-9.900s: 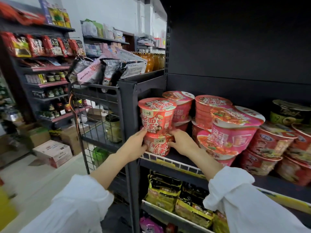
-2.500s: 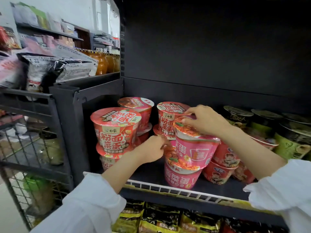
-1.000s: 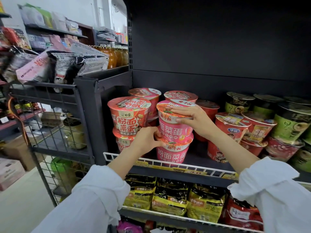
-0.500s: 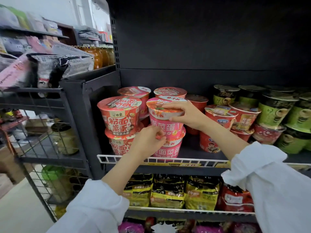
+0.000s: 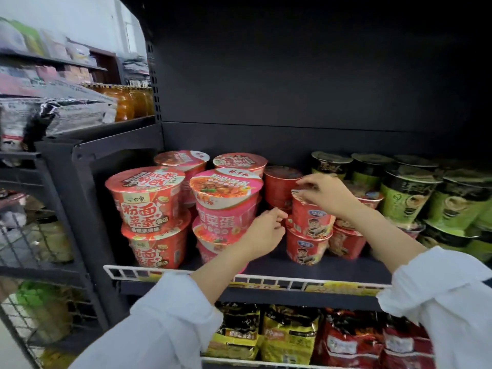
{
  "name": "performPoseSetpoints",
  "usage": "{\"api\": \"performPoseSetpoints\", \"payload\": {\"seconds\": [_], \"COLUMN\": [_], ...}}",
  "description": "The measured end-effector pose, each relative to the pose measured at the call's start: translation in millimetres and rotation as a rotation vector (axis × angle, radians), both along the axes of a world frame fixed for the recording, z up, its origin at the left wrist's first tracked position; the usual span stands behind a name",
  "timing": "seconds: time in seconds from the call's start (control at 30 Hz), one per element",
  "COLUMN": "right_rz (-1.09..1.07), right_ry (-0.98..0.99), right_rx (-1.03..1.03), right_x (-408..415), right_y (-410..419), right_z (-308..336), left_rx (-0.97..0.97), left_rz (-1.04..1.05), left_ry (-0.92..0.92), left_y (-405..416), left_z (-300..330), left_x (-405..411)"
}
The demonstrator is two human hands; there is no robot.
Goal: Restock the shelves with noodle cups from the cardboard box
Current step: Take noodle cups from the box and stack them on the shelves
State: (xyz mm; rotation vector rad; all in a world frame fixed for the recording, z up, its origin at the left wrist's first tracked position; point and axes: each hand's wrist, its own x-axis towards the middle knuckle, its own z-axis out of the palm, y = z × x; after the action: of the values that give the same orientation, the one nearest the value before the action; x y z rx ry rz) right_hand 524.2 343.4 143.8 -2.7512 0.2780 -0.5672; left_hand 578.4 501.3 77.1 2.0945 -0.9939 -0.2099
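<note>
Straightening step on shelf (image 5: 346,267): right hand (image 5: 326,194) pinching rim of upper small red cup (image 5: 311,219), left hand (image 5: 263,231) loose beside it, grasping nothing. Next: square stack gently.

The right hand (image 5: 326,194) covers the lid of the small red cup (image 5: 310,221), so whether its grip has closed there is unclear. The left hand (image 5: 262,231) hides the lower pink bowl (image 5: 213,242) in part. The green cups (image 5: 452,206) run off the right edge. Goods on the far shelves (image 5: 53,65) are blurred.
</note>
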Motion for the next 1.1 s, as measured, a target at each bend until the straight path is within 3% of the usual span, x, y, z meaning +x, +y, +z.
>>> {"api": "performPoseSetpoints", "payload": {"seconds": [0.1, 0.23, 0.4, 0.57, 0.73, 0.87, 1.1], "right_rz": [0.021, 0.050, 0.112, 0.176, 0.221, 0.239, 0.204], "right_ry": [0.006, 0.085, 0.278, 0.434, 0.366, 0.305, 0.366], "right_rx": [-0.036, -0.133, -0.260, -0.307, -0.310, -0.310, -0.294], "right_x": [9.4, 37.9, 80.6, 106.1, 110.9, 119.3, 121.4], "right_y": [-16.1, -36.7, -55.2, -64.9, -66.4, -62.9, -68.4], "right_z": [10.1, 20.5, 27.5, 21.2, 20.8, 17.1, 11.3], "left_rx": [-0.125, -0.085, 0.020, 0.326, 0.487, 0.668, 0.511], "left_rz": [0.158, 0.398, 0.311, 0.284, 0.320, 0.378, 0.320], "left_ry": [0.223, 0.168, 0.014, -0.112, -0.391, -0.462, -0.374], "left_y": [-31.3, -52.6, -75.9, -94.5, -88.4, -82.1, -82.1], "left_z": [4.3, -3.7, -17.9, -26.6, -17.4, -14.4, -15.9], "left_x": [8.0, 32.9, 55.7, 69.3, 78.7, 84.4, 81.8]}}
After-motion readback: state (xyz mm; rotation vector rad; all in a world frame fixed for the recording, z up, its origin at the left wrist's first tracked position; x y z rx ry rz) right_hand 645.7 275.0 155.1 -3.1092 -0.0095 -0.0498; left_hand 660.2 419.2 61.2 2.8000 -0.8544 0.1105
